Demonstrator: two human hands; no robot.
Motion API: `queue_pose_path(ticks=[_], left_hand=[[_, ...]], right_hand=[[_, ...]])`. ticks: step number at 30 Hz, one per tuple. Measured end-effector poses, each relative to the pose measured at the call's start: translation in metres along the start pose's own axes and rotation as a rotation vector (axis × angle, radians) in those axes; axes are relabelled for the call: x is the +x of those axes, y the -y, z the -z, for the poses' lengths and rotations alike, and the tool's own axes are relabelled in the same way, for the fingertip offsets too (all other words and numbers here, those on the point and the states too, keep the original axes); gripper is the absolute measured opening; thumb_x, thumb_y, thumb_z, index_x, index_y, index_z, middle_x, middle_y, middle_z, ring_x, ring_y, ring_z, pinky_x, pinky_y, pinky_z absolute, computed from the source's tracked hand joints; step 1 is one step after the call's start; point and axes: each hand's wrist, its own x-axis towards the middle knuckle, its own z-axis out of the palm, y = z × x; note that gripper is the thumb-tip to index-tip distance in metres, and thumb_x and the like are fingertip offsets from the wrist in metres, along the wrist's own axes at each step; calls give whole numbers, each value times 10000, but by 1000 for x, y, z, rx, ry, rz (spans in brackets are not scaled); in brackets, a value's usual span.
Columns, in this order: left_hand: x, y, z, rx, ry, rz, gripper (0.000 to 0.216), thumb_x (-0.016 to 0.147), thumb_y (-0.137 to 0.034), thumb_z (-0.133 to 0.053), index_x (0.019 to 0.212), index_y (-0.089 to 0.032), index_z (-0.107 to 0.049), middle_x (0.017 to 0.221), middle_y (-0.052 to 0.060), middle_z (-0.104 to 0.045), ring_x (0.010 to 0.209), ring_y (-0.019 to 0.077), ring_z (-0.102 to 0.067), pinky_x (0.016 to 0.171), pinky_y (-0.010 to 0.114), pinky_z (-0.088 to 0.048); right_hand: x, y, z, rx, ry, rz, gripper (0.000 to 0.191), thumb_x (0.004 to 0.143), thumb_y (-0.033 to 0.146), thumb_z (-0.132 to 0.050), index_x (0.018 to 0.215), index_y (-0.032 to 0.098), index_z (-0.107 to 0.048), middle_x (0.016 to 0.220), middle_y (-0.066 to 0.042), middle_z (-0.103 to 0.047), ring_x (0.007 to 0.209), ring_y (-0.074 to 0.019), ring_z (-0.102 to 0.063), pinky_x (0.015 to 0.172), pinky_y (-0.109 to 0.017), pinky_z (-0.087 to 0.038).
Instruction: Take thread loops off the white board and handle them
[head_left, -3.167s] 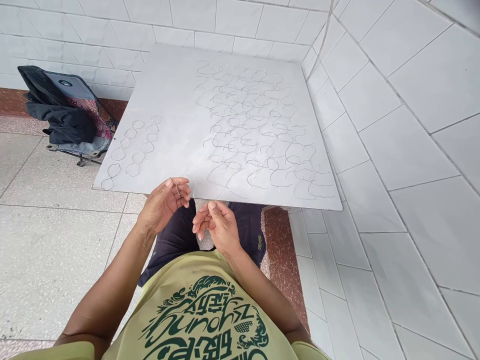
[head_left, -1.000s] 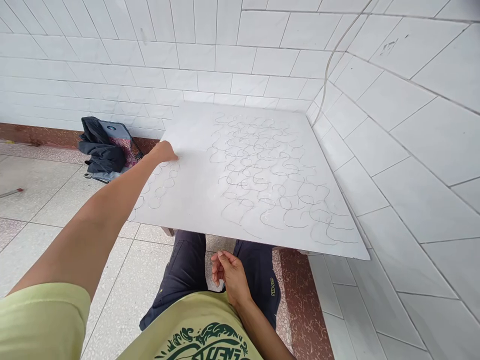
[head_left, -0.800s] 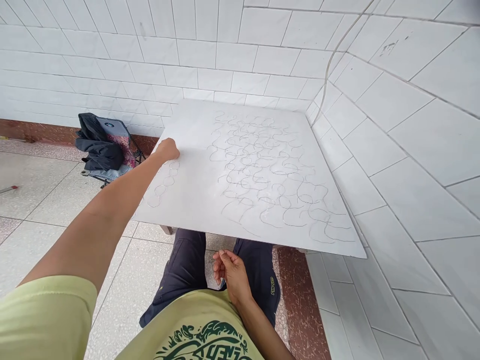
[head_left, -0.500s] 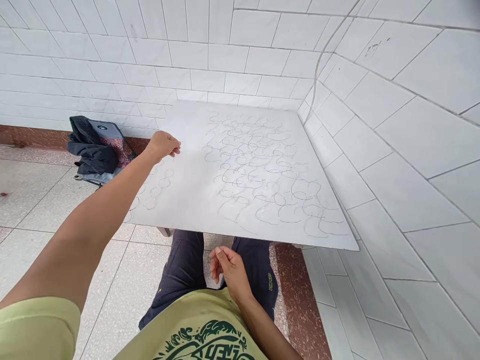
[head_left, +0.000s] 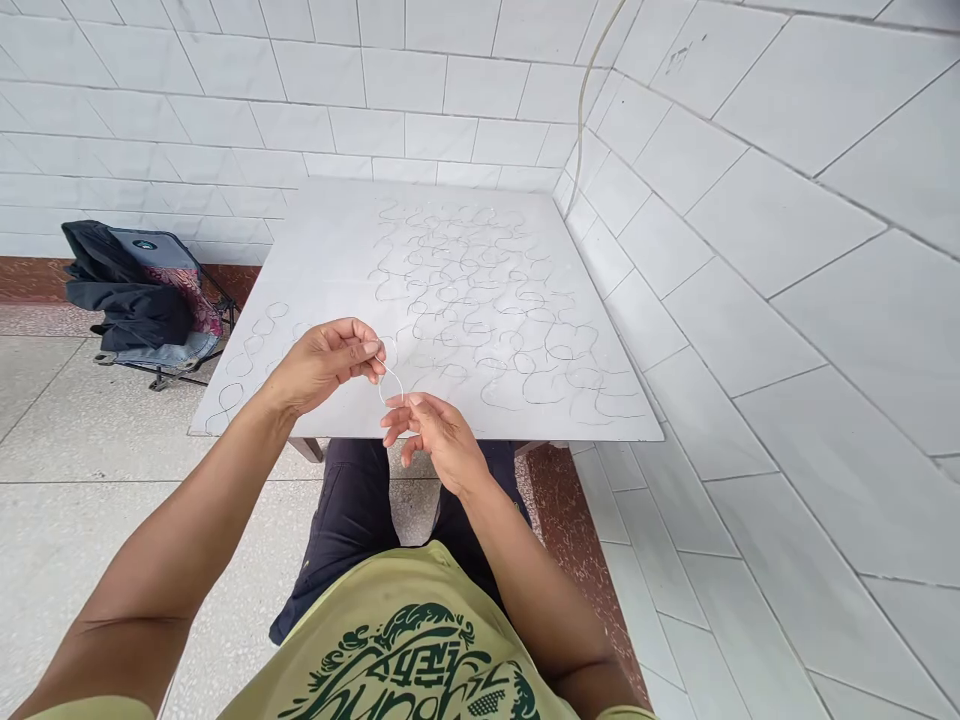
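A thin, pale curved wire [head_left: 400, 381] spans the gap between my two hands, above the front part of the white tabletop [head_left: 330, 225]. My left hand [head_left: 334, 358] pinches its upper end between thumb and fingers. The lower end reaches the thumb and forefinger of my right hand [head_left: 436, 432], which are closed on it while the other fingers stay loosely spread. Many thin wavy wires [head_left: 480, 280] lie scattered over the middle and right of the tabletop. Looped, chain-like wires [head_left: 244, 355] rest along its left side.
A folding chair [head_left: 191, 300] with a dark cloth [head_left: 139, 300] over it stands left of the table. White tiled walls [head_left: 465, 90] close in the back and right. A cable [head_left: 582, 110] runs down the corner. My legs [head_left: 356, 500] are under the table's front edge.
My left hand has come from the table's left side toward the front middle. My right hand has risen from my lap to meet it at the wire. The view has shifted somewhat.
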Motion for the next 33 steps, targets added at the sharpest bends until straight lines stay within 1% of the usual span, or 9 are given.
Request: queue_pose_path(ticks=[3, 6, 10, 14, 17, 23, 25, 29, 33], left_hand=[[-4, 13, -7, 1, 84, 17, 342, 741, -407, -926, 851, -160, -717, 856, 92, -706, 751, 197, -673, 736, 350, -552], [-6, 26, -12, -13, 125, 21, 346, 740, -430, -920, 842, -169, -718, 828, 83, -687, 747, 193, -657, 729, 341, -541], [-9, 41, -16, -49, 127, 7, 326, 769, -436, -900, 839, -176, -716, 836, 75, -690, 737, 174, -642, 749, 328, -526], [-16, 53, -17, -132, 111, 21, 282, 835, -420, -850, 847, -175, -712, 883, 79, -706, 738, 164, -645, 748, 315, -513], [-25, 58, -15, -169, 56, 60, 277, 858, -426, -817, 942, -169, -753, 930, 100, -723, 743, 178, -658, 748, 331, -524], [-53, 70, -24, -243, -63, 150, 397, 897, -488, -733, 1096, -150, -791, 970, 139, -750, 814, 224, -686, 757, 353, -539], [-60, 75, -30, -206, -109, 129, 356, 888, -482, -766, 1041, -162, -801, 903, 109, -738, 804, 209, -675, 761, 338, -534], [-67, 75, -33, 2, -180, 96, 250, 864, -431, -814, 911, -185, -804, 698, 29, -657, 672, 153, -589, 701, 287, -495], [-66, 59, -22, 285, -64, 134, 273, 876, -452, -774, 846, -182, -794, 666, 11, -630, 641, 136, -548, 644, 262, -451]], right_hand=[[-1, -3, -3, 100, 82, -94, 443, 914, 591, -715, 1021, 161, -709, 835, -44, -724, 642, -150, -666, 436, -206, -490], [-4, -10, -5, 168, 53, -132, 393, 851, 533, -803, 891, 160, -687, 752, -5, -684, 571, -115, -613, 410, -188, -447], [-9, -18, -9, 118, 14, -75, 364, 885, 504, -773, 808, 172, -647, 712, 13, -651, 529, -96, -583, 405, -187, -417], [-14, -21, -9, -99, -90, 68, 299, 948, 474, -700, 860, 202, -612, 714, 22, -656, 521, -94, -564, 435, -195, -420], [-17, -24, -6, -270, -142, 140, 262, 991, 454, -640, 893, 215, -599, 739, 19, -660, 550, -94, -564, 480, -197, -431], [-16, -34, -4, -304, -221, 136, 279, 996, 477, -623, 904, 215, -599, 749, 13, -668, 559, -100, -586, 493, -205, -426], [-17, -37, -5, -296, -224, 121, 282, 994, 476, -628, 898, 212, -600, 753, 11, -670, 555, -99, -588, 489, -207, -426], [-21, -38, 1, -377, -138, 108, 281, 1010, 478, -605, 926, 210, -606, 774, 2, -686, 564, -106, -596, 505, -221, -455], [-24, -22, 20, -633, -249, 257, 262, 1014, 459, -615, 1100, 212, -609, 930, -42, -711, 725, -145, -664, 552, -242, -491]])
